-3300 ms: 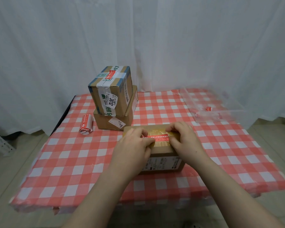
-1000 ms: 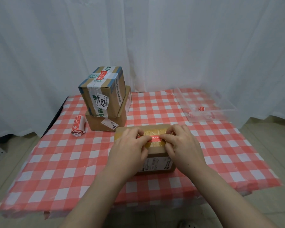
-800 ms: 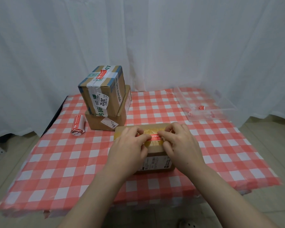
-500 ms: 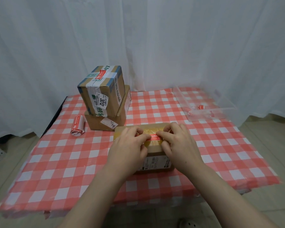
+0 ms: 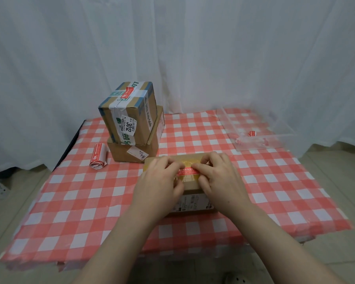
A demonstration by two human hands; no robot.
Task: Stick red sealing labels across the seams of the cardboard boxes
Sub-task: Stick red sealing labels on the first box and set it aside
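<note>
Fingertips have drawn closer together along the strip since the view of some three seconds ago, when a longer run of red showed between them, while the box beneath has stayed where it was. A person's left hand (image 5: 162, 179) and right hand (image 5: 217, 177) rest on top of a cardboard box (image 5: 193, 188) at the near middle of a table (image 5: 90, 201) covered in a red-and-white checked cloth. Both hands have their fingers bent, the tips pressing down on a red sealing label (image 5: 186, 171) that lies flat across the glossy yellowish tape on the box's top; neither hand grips anything, and the ends of the label are hidden under the fingers. Only a short piece of the label shows in the gap between the two forefingers. The box's near face carries a white printed sticker, its text too small to read. Behind and to the left, just beside the box, stand two more cartons stacked one on the other: the upper box (image 5: 129, 113), wrapped in white and blue tape, already bears a second red label (image 5: 127, 92) across its top seam, and sits on the wider lower box (image 5: 131, 150). A roll of labels (image 5: 98, 158) lies on the cloth just left of the stack. At the far right corner of the table sits a clear tray (image 5: 260, 138) with a red scrap (image 5: 252, 133) inside. A white curtain (image 5: 172, 48) hangs behind the table.
</note>
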